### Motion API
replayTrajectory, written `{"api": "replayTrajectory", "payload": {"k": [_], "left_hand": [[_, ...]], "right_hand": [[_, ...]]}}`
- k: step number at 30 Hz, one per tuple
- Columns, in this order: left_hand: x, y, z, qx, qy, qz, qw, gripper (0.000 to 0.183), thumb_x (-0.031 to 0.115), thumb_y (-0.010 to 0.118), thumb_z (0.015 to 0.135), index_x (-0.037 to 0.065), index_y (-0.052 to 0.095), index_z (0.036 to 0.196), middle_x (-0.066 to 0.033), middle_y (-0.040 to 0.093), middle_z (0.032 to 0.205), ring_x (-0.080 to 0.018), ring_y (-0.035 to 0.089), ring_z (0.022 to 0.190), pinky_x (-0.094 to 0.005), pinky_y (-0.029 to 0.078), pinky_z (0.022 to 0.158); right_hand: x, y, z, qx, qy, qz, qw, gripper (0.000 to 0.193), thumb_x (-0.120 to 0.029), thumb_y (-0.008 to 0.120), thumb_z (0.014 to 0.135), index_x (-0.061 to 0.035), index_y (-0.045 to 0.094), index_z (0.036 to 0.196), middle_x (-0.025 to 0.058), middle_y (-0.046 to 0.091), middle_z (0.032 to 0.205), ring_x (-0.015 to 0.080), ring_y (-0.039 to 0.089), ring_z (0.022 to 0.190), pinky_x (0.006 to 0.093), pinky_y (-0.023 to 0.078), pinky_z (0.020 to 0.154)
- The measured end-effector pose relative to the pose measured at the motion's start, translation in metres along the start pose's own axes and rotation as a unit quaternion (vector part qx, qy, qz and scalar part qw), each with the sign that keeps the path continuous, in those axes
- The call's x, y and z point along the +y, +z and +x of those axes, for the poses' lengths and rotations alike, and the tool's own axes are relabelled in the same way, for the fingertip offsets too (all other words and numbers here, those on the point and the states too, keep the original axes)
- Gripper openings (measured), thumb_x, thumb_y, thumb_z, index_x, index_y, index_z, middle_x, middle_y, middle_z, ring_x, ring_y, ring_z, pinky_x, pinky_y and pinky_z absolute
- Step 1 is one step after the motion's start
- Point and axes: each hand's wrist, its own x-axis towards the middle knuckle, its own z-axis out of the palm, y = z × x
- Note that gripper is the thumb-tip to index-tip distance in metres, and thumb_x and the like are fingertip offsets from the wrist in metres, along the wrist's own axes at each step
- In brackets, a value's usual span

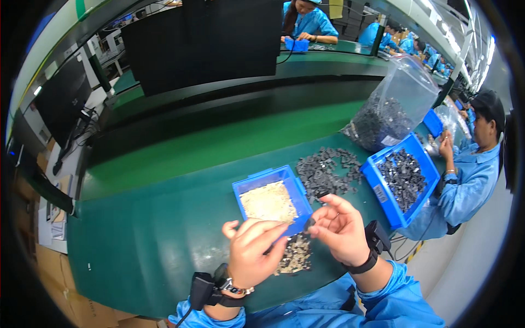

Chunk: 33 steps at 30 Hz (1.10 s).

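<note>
My right hand (343, 232) is closed, pinching a small black part (310, 223) between thumb and fingers. Another dark piece (324, 194) shows at its upper fingertips. Close by on the left, my left hand (254, 249) has its fingers curled together; a dark bit shows by the thumb, but what it grips is mostly hidden. Both hands hover at the near side of a blue bin (298, 192) that holds many small beige pieces (268, 201). Below and between them lies a heap of mixed beige and black pieces (295, 256), partly covered by my left hand.
Loose black parts (322, 170) lie heaped behind the blue bin on the green table (153, 235). To the right stand a larger blue bin (384, 206) of dark parts and a clear plastic bag (383, 117) of similar ones. A co-worker (473, 169) sits at the right.
</note>
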Motion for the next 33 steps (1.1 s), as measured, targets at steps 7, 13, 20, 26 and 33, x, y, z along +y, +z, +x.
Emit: {"api": "replayTrajectory", "payload": {"k": [7, 13, 20, 26, 33], "left_hand": [[-0.011, 0.001, -0.003, 0.046, 0.048, -0.009, 0.998, 0.026, 0.004, 0.076, 0.072, 0.013, 0.074, 0.096, 0.0041, 0.071, 0.093, -0.0129, 0.065, 0.081, -0.0424, 0.025, 0.097], [-0.017, 0.000, -0.005, 0.064, 0.040, 0.034, 0.997, 0.024, 0.001, 0.073, 0.073, 0.013, 0.075, 0.093, 0.0039, 0.071, 0.091, -0.0133, 0.064, 0.081, -0.0431, 0.025, 0.096], [-0.015, 0.001, -0.003, 0.046, 0.034, 0.025, 0.998, 0.021, -0.001, 0.071, 0.076, 0.012, 0.074, 0.091, 0.0019, 0.072, 0.088, -0.0148, 0.064, 0.080, -0.0421, 0.025, 0.096], [-0.013, 0.001, -0.003, 0.036, 0.031, 0.025, 0.999, 0.017, -0.001, 0.071, 0.077, 0.012, 0.074, 0.088, 0.0006, 0.072, 0.086, -0.0156, 0.065, 0.078, -0.0399, 0.026, 0.097], [-0.012, 0.000, -0.002, 0.027, 0.026, 0.030, 0.999, 0.017, -0.001, 0.072, 0.077, 0.012, 0.074, 0.087, 0.0014, 0.072, 0.085, -0.0151, 0.064, 0.078, -0.0397, 0.026, 0.096]], "right_hand": [[0.020, 0.033, 0.003, -0.010, 0.059, 0.067, 0.996, 0.057, 0.013, 0.066, 0.086, -0.0019, 0.046, 0.137, 0.0097, 0.064, 0.105, 0.0135, 0.064, 0.097, 0.0260, 0.053, 0.088], [0.021, 0.036, 0.008, 0.012, -0.038, -0.030, 0.999, 0.025, 0.011, 0.064, 0.087, 0.0008, 0.063, 0.111, 0.0155, 0.067, 0.109, 0.0189, 0.065, 0.102, 0.0327, 0.052, 0.093], [0.011, 0.026, 0.012, -0.031, -0.004, -0.107, 0.994, 0.007, 0.006, 0.066, 0.089, 0.0044, 0.067, 0.096, 0.0151, 0.068, 0.111, 0.0168, 0.065, 0.103, 0.0303, 0.054, 0.088], [0.009, 0.027, 0.012, -0.027, 0.008, -0.156, 0.987, 0.006, 0.006, 0.067, 0.086, 0.0052, 0.070, 0.092, 0.0145, 0.069, 0.106, 0.0166, 0.066, 0.099, 0.0292, 0.055, 0.085], [0.011, 0.026, 0.013, -0.022, -0.008, -0.170, 0.985, 0.006, 0.007, 0.067, 0.086, 0.0057, 0.070, 0.091, 0.0150, 0.068, 0.105, 0.0170, 0.067, 0.098, 0.0297, 0.055, 0.087]]}}
